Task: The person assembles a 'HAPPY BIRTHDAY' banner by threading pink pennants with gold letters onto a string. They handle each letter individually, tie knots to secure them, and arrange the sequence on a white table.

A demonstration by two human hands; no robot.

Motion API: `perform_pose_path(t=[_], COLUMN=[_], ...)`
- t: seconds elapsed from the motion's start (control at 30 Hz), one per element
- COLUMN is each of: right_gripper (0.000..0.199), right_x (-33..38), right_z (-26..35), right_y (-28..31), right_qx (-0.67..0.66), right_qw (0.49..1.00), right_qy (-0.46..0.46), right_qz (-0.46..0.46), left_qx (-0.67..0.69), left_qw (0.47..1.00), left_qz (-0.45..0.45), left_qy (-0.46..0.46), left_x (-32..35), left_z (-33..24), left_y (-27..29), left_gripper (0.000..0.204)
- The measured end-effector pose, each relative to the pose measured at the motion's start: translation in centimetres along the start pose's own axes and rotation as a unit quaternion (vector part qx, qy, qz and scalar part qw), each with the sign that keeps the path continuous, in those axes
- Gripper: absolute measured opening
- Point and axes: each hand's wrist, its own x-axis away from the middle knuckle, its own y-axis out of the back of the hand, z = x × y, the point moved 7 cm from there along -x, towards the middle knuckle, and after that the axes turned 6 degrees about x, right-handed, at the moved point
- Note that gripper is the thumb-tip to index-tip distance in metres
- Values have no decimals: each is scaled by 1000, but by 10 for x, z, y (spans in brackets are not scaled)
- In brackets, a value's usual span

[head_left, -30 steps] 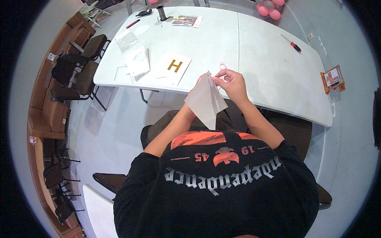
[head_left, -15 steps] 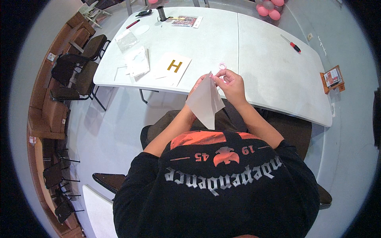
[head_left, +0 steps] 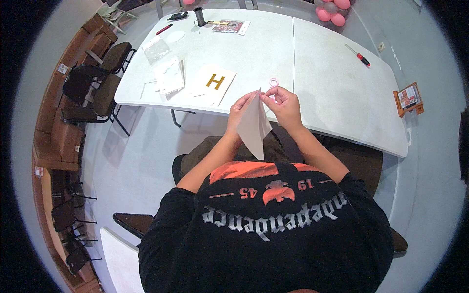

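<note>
Just past the near edge of the white table point(head_left: 337, 93), I hold a white paper or card sheet point(head_left: 252, 127) up on its edge, tapering to a point at the top. My left hand point(head_left: 239, 106) grips its upper left side, its fingers partly behind the sheet. My right hand point(head_left: 286, 106) pinches at the upper tip with thumb and forefinger, beside a thin pink ribbon point(head_left: 274, 82) that curls on the table past the fingers. Whether the ribbon passes through the sheet cannot be made out. A white card with a gold letter point(head_left: 222, 93) lies on the table to the left.
Further left lie a stack of white cards point(head_left: 169, 77) and a clear plastic sleeve point(head_left: 156, 50). A dark spool point(head_left: 199, 17), a red pen point(head_left: 164, 30) and a printed packet point(head_left: 229, 27) are at the far side. A red-and-black screwdriver point(head_left: 360, 57) lies far right. Dark chairs point(head_left: 105, 93) stand left.
The sheet has turned more edge-on and narrowed in view, uncovering more of my left hand. My right hand keeps its pinch near the tip, hardly moved.
</note>
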Motion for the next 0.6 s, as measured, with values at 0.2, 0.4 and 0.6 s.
perform_pose_path(t=[0.2,0.4,0.6], right_gripper=[11,15,16], right_x=[1,0,1], right_z=[-6,-7,-14], right_y=[-4,0,-1], right_qx=[-3,-10,-135], right_qw=[1000,998,991], right_qy=[8,34,9], right_qz=[4,-43,-4], left_qx=[-87,-140,-155], left_qw=[995,984,981], left_qz=[-41,-2,16], left_qy=[-37,-108,-119], left_x=[9,8,8], left_z=[-13,-21,-25], left_y=[-7,-12,-19], left_gripper=[24,21,24])
